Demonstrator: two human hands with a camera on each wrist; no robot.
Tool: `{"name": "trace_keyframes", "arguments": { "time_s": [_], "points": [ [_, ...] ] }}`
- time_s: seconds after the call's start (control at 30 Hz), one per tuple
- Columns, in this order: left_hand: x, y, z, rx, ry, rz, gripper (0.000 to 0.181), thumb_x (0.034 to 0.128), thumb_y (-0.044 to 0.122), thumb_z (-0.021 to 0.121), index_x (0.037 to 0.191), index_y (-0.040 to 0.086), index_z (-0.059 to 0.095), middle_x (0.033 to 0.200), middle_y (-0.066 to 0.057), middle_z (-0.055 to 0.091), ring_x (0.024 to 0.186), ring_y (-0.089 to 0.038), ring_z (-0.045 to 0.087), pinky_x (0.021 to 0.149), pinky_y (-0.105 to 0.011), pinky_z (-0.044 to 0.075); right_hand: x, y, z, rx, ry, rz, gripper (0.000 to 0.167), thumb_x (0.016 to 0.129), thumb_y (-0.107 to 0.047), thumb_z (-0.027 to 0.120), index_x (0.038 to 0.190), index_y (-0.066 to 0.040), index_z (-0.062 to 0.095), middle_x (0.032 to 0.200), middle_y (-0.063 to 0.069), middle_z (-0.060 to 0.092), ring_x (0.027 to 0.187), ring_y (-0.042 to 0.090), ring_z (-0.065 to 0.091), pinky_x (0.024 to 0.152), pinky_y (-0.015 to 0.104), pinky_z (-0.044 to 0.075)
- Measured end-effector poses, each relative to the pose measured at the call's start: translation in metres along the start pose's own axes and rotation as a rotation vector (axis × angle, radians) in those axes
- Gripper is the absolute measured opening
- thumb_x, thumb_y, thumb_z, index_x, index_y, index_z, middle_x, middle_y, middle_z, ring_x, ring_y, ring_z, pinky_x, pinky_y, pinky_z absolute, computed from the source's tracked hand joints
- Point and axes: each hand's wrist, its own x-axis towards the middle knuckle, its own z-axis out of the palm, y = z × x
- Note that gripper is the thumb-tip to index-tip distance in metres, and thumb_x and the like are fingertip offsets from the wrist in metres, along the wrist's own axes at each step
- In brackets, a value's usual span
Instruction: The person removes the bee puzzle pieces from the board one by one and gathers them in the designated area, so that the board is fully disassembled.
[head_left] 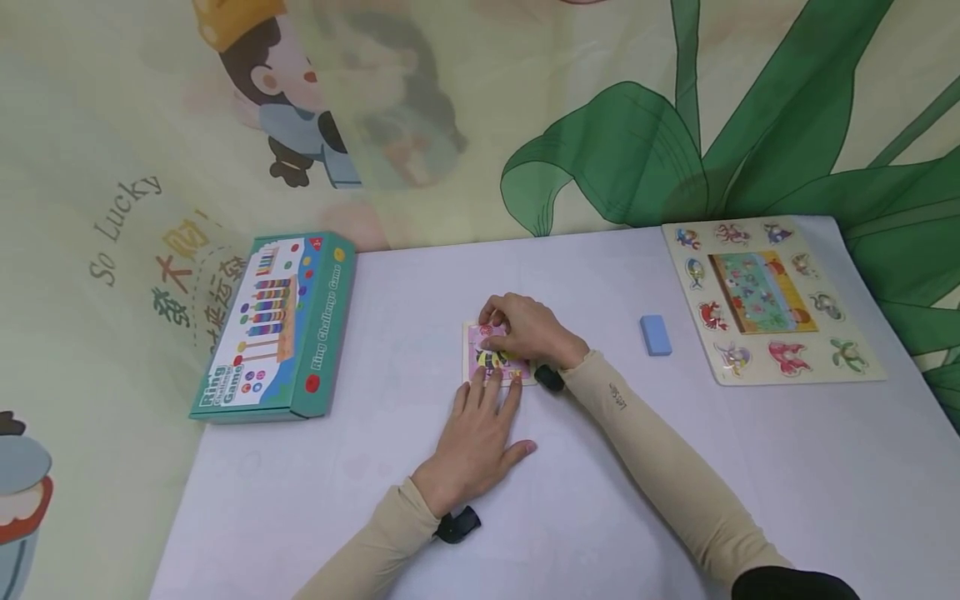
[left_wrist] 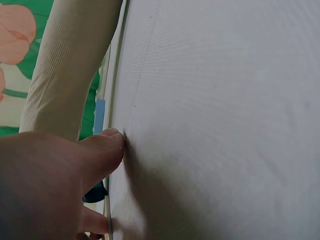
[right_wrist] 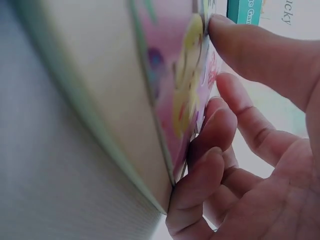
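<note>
A small square pink puzzle (head_left: pixel 474 342) with a bee picture lies on the white table. Bent over its upper part is my right hand (head_left: pixel 529 327), thumb and curled fingers gripping at the picture; whether a separate piece is between them is hidden. The right wrist view shows the pink picture (right_wrist: pixel 165 75) close up beside my right hand (right_wrist: pixel 250 130), with the thumb at its surface. My left hand (head_left: pixel 472 442) lies spread below, fingertips on the puzzle's lower edge. In the left wrist view my left hand (left_wrist: pixel 55 175) has its thumb out by the tabletop.
A green ring game box (head_left: pixel 273 325) lies at the left. Right of my right hand is a blue block (head_left: pixel 656 335), and beyond it a wooden sea-animal board (head_left: pixel 776 362) lies at the back right. A printed cloth (head_left: pixel 480 125) hangs behind the table.
</note>
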Motion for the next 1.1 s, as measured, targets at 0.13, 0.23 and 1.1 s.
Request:
{"name": "trace_keyframes", "arguments": {
  "time_s": [0.13,0.23,1.1],
  "points": [
    [-0.0001,-0.0001,0.0006,0.006,0.010,0.002,0.081,0.1026,0.059,0.061,0.160,0.004,0.044,0.163,-0.027,0.040,0.153,-0.051,0.035,0.121,-0.060,0.035,-0.0004,0.0000,-0.0002,0.003,0.002,0.004,0.035,0.093,-0.029,0.084,0.121,-0.012,0.070,0.113,0.009,0.070,0.093,0.022,0.060,0.083,0.038,0.050],
    [-0.0003,-0.0002,0.0005,0.005,0.014,0.003,0.081,0.1025,0.059,0.061,0.160,0.004,0.044,0.163,-0.027,0.040,0.152,-0.050,0.035,0.121,-0.060,0.035,-0.0009,-0.0010,-0.0005,-0.003,-0.001,0.000,0.030,0.092,-0.028,0.085,0.114,-0.013,0.071,0.111,0.007,0.069,0.091,0.022,0.059,0.082,0.038,0.048],
    [0.0001,-0.0008,0.0000,0.023,0.025,0.006,0.081,0.1016,0.060,0.062,0.159,0.005,0.046,0.161,-0.026,0.042,0.152,-0.050,0.037,0.120,-0.059,0.036,-0.0007,-0.0027,-0.0006,-0.023,0.010,-0.002,0.037,0.089,-0.030,0.088,0.118,-0.010,0.076,0.110,0.012,0.069,0.093,0.023,0.059,0.083,0.038,0.051]
  ]
}}
